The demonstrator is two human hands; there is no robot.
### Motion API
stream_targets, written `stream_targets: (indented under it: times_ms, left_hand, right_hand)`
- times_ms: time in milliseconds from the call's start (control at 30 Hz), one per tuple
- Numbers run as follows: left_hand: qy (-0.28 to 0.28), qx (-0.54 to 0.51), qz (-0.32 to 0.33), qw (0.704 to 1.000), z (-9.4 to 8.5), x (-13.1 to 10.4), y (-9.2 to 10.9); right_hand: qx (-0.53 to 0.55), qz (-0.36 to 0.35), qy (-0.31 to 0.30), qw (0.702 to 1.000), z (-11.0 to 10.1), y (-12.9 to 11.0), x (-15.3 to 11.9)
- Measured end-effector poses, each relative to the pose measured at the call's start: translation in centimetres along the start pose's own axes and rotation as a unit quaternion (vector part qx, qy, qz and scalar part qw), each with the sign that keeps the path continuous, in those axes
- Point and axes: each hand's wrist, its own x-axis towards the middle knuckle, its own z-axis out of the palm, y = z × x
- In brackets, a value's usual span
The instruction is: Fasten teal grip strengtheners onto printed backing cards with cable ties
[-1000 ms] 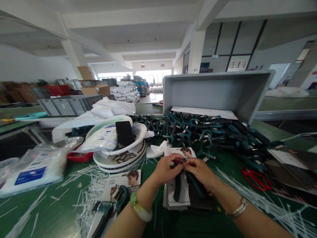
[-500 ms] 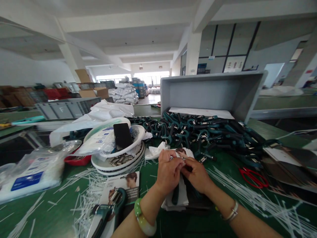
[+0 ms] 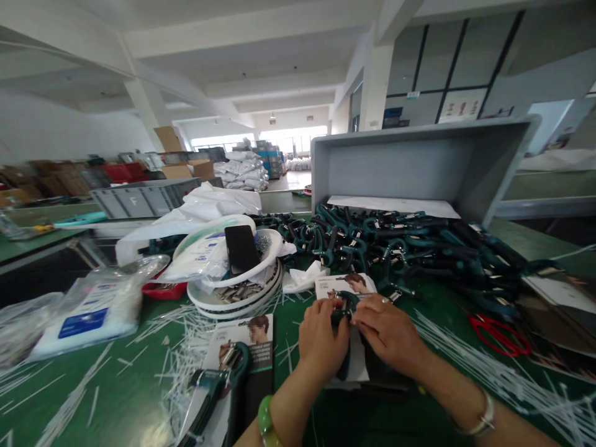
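Observation:
My left hand (image 3: 321, 338), with a green bangle at the wrist, has its fingers wrapped round a dark green hand tool (image 3: 343, 363) that lies on a stack of printed cards (image 3: 326, 285). Against the tool's right side, my right hand (image 3: 388, 329) has its fingers pressed together; what they pinch is too small to name. To the left, a second green tool (image 3: 238, 369) rests on another printed card (image 3: 261, 329). A large heap of the same tools (image 3: 419, 248) spreads beyond my hands.
White bowls of metal parts (image 3: 233, 310) carry a black phone (image 3: 241, 248). Thin white plastic ties (image 3: 470, 354) are scattered on both sides. Red scissors (image 3: 498, 335) lie at right. A grey crate (image 3: 395, 164) stands tipped behind the heap, and a bag (image 3: 93, 320) is at left.
The view has shifted, so the table things appear farther right. My hands have drawn slightly apart, and more of the tool and the card stack now shows between and above them.

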Motion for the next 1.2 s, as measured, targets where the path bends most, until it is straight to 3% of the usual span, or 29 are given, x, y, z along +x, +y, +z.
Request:
stream_targets:
  times_ms: [100,167,467,633,733,800,900,1000,1100,1167,1200]
  left_hand:
    - [0.002,-0.010,-0.004,1.000,0.2,0.2,0.1]
    - [-0.006,-0.018,-0.006,1.000,0.0,0.6,0.2]
    - [-0.085,0.039,-0.031,0.995,-1.2,2.8,1.3]
    - [-0.084,0.051,-0.013,0.995,-1.1,3.2,1.9]
    - [-0.049,0.016,0.004,0.999,-1.2,2.9,1.4]
    - [0.025,-0.053,-0.010,0.998,-1.2,2.2,0.5]
    - [0.122,-0.213,-0.139,0.960,-1.3,0.3,-1.0]
    - [0.139,-0.369,-0.260,0.881,-1.3,-2.1,-2.0]
    - [0.158,-0.457,-0.263,0.835,-1.0,-4.0,-2.2]
    - [0.159,-0.472,-0.227,0.837,-0.6,-4.5,-2.2]
    - [0.146,-0.460,-0.201,0.852,-0.5,-4.6,-2.2]
  right_hand:
    - [-0.108,-0.016,-0.090,0.990,-0.8,-1.2,-0.5]
    - [-0.142,-0.007,-0.114,0.983,-1.0,-1.6,-0.7]
    - [0.003,0.010,-0.031,0.999,-0.3,-0.3,-1.5]
    - [-0.032,-0.001,-0.079,0.996,-1.0,-0.6,-1.2]
    - [-0.081,0.004,-0.141,0.987,-2.0,-1.4,-1.3]
    - [-0.084,0.000,-0.162,0.983,-2.5,-1.9,-1.7]
    - [-0.076,-0.010,-0.155,0.985,-2.7,-2.6,-2.3]
    - [-0.103,-0.023,-0.142,0.984,-2.3,-3.0,-2.3]
    - [-0.136,-0.046,-0.144,0.979,-1.7,-3.4,-1.9]
    - [-0.138,-0.059,-0.127,0.980,-1.4,-3.7,-1.7]
    - [-0.134,-0.059,-0.113,0.983,-1.3,-3.9,-1.6]
